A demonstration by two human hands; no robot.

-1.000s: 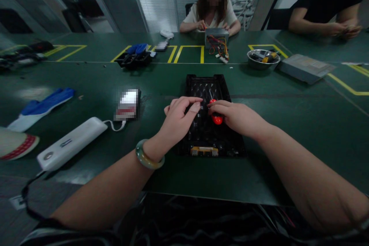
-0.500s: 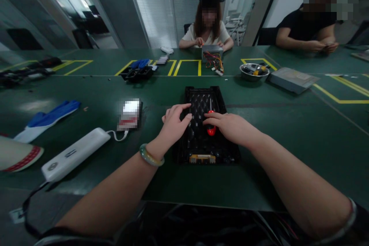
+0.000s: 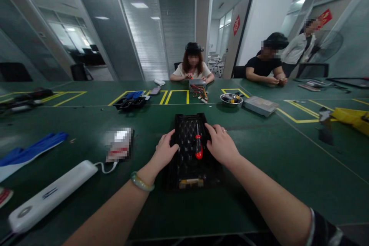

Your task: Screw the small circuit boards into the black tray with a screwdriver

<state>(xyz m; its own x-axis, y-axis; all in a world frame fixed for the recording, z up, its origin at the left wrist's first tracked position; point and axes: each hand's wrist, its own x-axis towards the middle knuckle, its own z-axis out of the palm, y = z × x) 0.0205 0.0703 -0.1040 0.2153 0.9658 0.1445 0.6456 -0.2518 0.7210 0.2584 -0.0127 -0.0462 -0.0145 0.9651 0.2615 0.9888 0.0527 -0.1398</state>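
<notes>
A black plastic panel (image 3: 188, 169) with a bumpy patterned inner face lies flat in front of me. A small yellowish connector part (image 3: 191, 183) is set at its near end. My left hand (image 3: 164, 150) grips the panel's left edge, thumb toward the inside. On the opposite edge, my right hand (image 3: 221, 144) is closed around the rim in the same way. Between the hands, a red-and-black screwdriver (image 3: 198, 148) rests inside the panel with its shaft pointing away from me. Neither hand touches it.
Left of me are a white power strip (image 3: 54, 194), a plugged-in device (image 3: 119, 146) and a blue-and-white glove (image 3: 34, 152). Farther off are a black tray (image 3: 129, 103), a metal bowl (image 3: 231, 100) and a grey metal box (image 3: 261, 105). Two people sit across the table; another stands behind.
My right hand has left the screwdriver and moved to the panel's right edge. The left hand has shifted slightly onto the left edge. My view has tilted up and turned right.
</notes>
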